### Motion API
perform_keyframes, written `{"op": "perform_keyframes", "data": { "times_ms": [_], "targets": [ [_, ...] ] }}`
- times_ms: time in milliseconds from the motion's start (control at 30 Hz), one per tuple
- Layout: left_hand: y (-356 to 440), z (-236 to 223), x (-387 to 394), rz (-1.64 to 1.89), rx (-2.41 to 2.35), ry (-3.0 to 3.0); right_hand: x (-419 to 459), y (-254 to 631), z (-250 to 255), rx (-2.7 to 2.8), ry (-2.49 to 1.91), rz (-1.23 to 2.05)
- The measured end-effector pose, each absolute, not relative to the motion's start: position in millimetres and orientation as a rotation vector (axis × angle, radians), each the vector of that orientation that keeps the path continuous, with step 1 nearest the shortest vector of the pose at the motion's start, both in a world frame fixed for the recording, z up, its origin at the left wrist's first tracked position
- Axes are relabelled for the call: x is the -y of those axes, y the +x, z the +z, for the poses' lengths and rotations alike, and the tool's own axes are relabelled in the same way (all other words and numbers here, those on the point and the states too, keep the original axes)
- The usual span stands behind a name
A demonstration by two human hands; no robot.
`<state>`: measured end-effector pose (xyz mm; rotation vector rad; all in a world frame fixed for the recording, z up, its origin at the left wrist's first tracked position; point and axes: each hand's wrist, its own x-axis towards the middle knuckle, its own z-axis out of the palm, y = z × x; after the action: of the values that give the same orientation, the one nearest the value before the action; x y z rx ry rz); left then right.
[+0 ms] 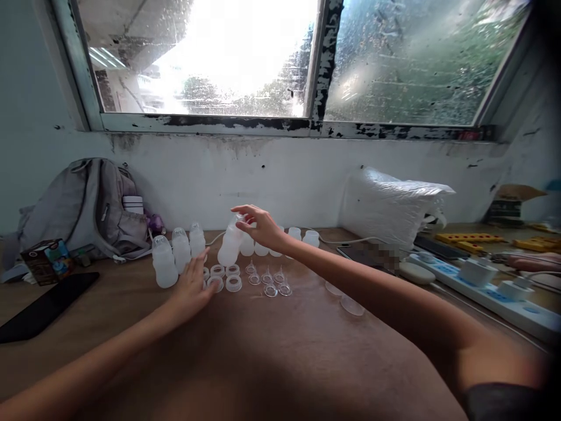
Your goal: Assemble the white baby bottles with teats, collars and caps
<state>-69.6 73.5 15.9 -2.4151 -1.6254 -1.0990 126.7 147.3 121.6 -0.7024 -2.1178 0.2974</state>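
Note:
My right hand (259, 225) grips the top of a frosted white baby bottle (228, 247), which leans to the right. Fingers stretched out, my left hand (195, 283) lies low beside the white screw rings (234, 283); its thumb is at one of them, and whether it presses on it I cannot tell. Several clear bottle nipples (270, 289) stand to the right of the rings. To the left, a row of capped bottles (164, 263) stands upright. Behind my right hand and forearm are several uncapped bottles (311, 238), partly hidden.
Thin translucent discs (352, 305) lie right of the nipples, near my right forearm. A grey backpack (94, 210), small box (48, 260) and black phone (48, 307) sit left. At right are a silver bag (385, 204), another phone (366, 256) and a power strip (491, 286).

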Motion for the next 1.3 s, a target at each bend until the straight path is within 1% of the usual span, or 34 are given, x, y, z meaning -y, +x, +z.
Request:
{"op": "perform_keyframes", "data": {
  "times_ms": [100, 200, 433, 767, 967, 1067, 1200, 1300],
  "targets": [
    [-93, 9, -75, -0.896, 1.662, -2.445, -176, 105, 112, 2.185, -0.779, 0.247],
    [-102, 4, -70, -0.78, 1.623, -2.468, -203, 89, 100, 2.23, -0.839, 0.244],
    [-92, 4, -67, -0.685, 1.339, -2.433, -242, 56, 86, 2.294, -0.851, 0.232],
    [-53, 2, -74, -0.613, 1.157, -2.461, -234, 45, 91, 2.383, -0.863, 0.206],
    [-41, -3, -80, -0.617, 1.144, -2.495, -216, 71, 96, 2.387, -0.818, 0.136],
    [-40, -4, -82, -0.634, 1.151, -2.504, -191, 99, 93, 2.429, -0.754, 0.008],
    [-40, -6, -81, -0.653, 1.174, -2.557, -145, 146, 77, 2.479, -0.766, -0.187],
    [-40, -8, -78, -0.682, 1.185, -2.593, -112, 180, 54, 2.429, -0.893, -0.221]
  ]
}}
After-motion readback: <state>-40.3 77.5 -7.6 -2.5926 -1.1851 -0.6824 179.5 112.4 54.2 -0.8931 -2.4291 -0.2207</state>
